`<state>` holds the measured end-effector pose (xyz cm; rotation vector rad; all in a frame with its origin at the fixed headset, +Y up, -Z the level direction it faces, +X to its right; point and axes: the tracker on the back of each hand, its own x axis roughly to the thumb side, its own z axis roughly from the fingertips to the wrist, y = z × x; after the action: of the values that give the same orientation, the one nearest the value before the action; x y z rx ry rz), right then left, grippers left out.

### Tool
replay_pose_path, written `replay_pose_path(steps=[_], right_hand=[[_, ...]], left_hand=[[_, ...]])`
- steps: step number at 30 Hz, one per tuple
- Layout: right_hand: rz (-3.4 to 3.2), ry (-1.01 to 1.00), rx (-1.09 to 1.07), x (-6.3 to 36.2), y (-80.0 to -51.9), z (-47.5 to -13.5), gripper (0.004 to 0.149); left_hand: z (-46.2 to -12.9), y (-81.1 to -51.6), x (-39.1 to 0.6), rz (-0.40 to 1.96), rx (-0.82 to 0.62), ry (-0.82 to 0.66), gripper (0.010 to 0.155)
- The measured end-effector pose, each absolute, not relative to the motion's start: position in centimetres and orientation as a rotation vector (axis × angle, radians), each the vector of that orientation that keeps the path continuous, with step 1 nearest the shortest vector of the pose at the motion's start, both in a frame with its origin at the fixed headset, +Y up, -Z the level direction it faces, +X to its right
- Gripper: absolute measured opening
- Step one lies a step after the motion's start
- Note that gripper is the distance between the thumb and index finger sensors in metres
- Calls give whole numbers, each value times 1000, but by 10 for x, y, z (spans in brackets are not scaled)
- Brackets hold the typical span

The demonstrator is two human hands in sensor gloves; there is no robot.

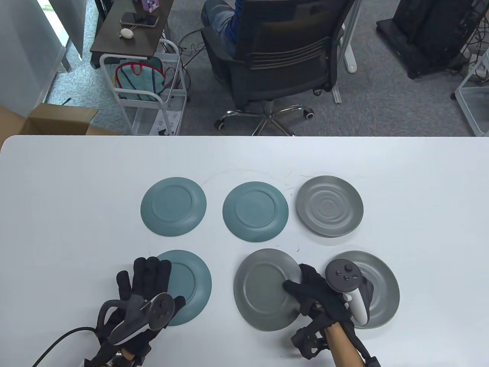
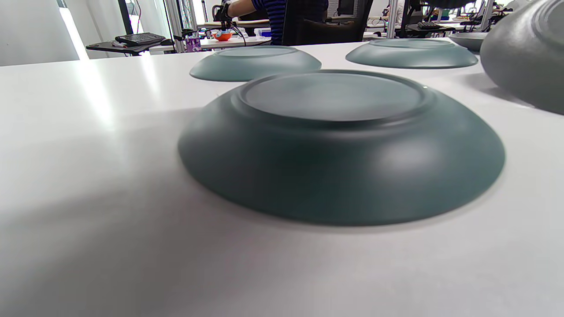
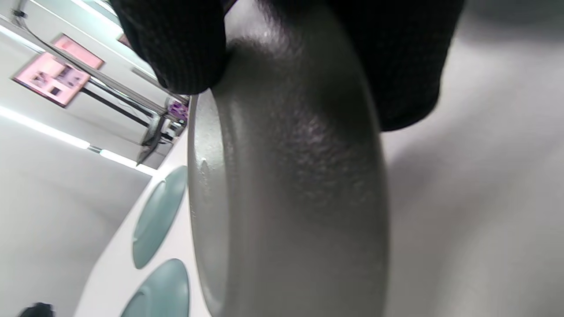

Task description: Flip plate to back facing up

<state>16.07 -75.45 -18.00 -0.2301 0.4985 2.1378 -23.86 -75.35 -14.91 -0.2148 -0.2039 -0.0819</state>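
Six plates lie on the white table (image 1: 76, 191). My right hand (image 1: 296, 281) grips the right rim of the front middle grey plate (image 1: 261, 292), thumb on its back, which faces up. The right wrist view shows that rim (image 3: 286, 198) pinched between my fingers (image 3: 176, 39). My left hand (image 1: 147, 269) lies flat with spread fingers at the left edge of the front teal plate (image 1: 191, 284), which is back up and fills the left wrist view (image 2: 339, 145). Two teal plates (image 1: 173, 206) (image 1: 255, 211) at the back are back up.
A grey plate (image 1: 329, 205) at the back right and another (image 1: 382, 284) at the front right lie face up, the latter partly hidden by my right tracker. Beyond the table's far edge stand an office chair (image 1: 275, 57), a wire cart (image 1: 145, 88) and a cardboard box (image 1: 46, 120).
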Motion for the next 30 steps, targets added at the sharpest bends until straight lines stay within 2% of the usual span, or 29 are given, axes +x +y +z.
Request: replay_pose_path(steps=[16,30], right_hand=[[2274,612,-333,157,-777,-178,75],[2441,614,-370,148,-772,-181,75]], left_hand=[[-149,-751,-242,-75,-211,-194,90],[-153,-752,-245,-68,-232,-179,90]])
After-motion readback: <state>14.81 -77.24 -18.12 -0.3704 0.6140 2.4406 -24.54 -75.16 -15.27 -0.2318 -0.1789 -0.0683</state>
